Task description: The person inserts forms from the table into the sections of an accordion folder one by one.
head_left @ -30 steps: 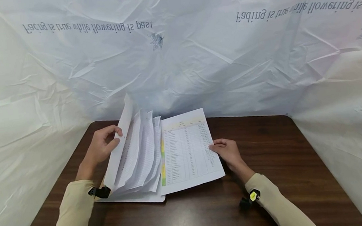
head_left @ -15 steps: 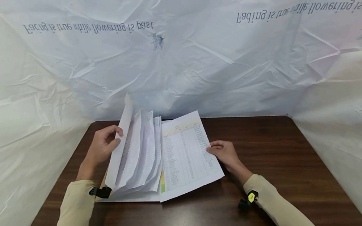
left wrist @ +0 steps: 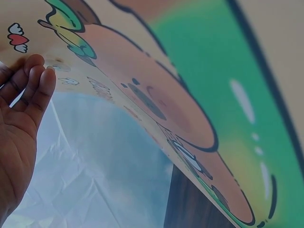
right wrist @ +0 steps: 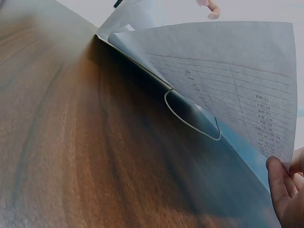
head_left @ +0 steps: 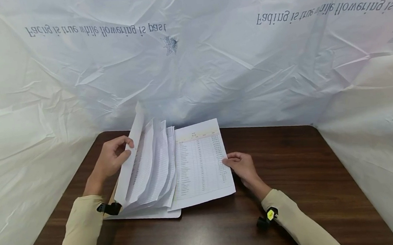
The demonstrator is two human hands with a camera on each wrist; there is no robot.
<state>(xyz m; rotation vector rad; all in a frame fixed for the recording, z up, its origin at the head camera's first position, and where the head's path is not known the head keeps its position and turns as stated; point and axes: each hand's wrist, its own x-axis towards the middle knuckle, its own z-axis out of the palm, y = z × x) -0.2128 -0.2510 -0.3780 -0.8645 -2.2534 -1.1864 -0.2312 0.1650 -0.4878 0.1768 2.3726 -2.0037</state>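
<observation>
In the head view, my left hand [head_left: 110, 158] pinches the raised front cover [head_left: 128, 169] of a document folder at its outer edge. The left wrist view shows that cover's outside [left wrist: 147, 80], printed with cartoon figures in green and peach. Several printed leaves [head_left: 151, 166] fan out behind the cover, partly upright. To their right, my right hand [head_left: 244, 169] pinches a printed table sheet [head_left: 200, 165] by its right edge, thumb on the printed side. The sheet's left edge meets the leaves. A thin pale loop [right wrist: 190, 124] shows below the sheet in the right wrist view.
A dark wooden table [head_left: 294, 176] lies underneath, its rounded far corners near a wrinkled white plastic sheet [head_left: 212, 65] with upside-down lettering. A pale folder back [head_left: 169, 212] sticks out at the near edge. Each forearm wears a black wrist camera [head_left: 110, 208].
My right hand has shifted a little left with the printed sheet, which tilted midway and straightened. Its yellow and green left strip is now hidden at the leaves. My left hand has barely moved.
</observation>
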